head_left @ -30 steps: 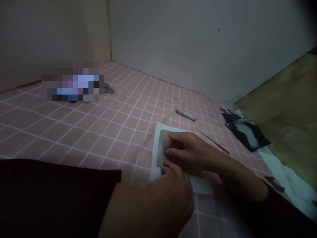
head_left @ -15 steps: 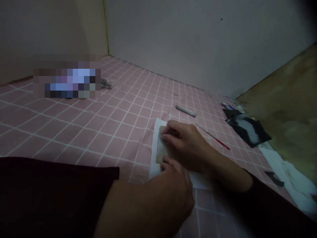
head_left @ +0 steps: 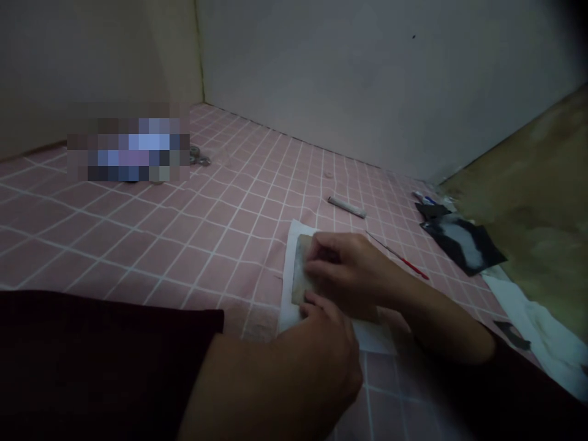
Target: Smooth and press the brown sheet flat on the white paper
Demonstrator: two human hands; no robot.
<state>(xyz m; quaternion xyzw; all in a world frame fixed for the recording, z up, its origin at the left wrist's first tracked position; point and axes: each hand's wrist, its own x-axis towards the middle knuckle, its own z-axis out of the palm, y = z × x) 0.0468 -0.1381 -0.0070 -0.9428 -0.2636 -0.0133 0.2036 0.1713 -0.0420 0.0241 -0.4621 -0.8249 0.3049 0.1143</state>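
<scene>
A thin grey-beige sheet (head_left: 301, 285) lies on a larger white paper (head_left: 287, 306) on the cloth. My right hand (head_left: 342, 263) is over the sheet's upper part, its fingers curled in a pinch. Whatever sits between those fingertips is hidden or too small to name. Nearer to me, my left hand (head_left: 321, 349) reaches in with its fingertips resting on the sheet's lower left part. Its fingers lie against the sheet, and the back of the hand covers much of the white paper.
Beyond my hands lie a grey tube-like stick (head_left: 346, 207) and a thin red-handled tool (head_left: 404, 260). At right are a black packet (head_left: 463, 245), white paper (head_left: 528, 312) and a dark scrap (head_left: 512, 335). Metal items (head_left: 198, 157) sit beside a blurred-out patch on the checked pink cloth (head_left: 197, 226).
My right hand has slid a little back and to the right across the sheet, still pinched. My left hand stays almost in place. The view has shifted slightly.
</scene>
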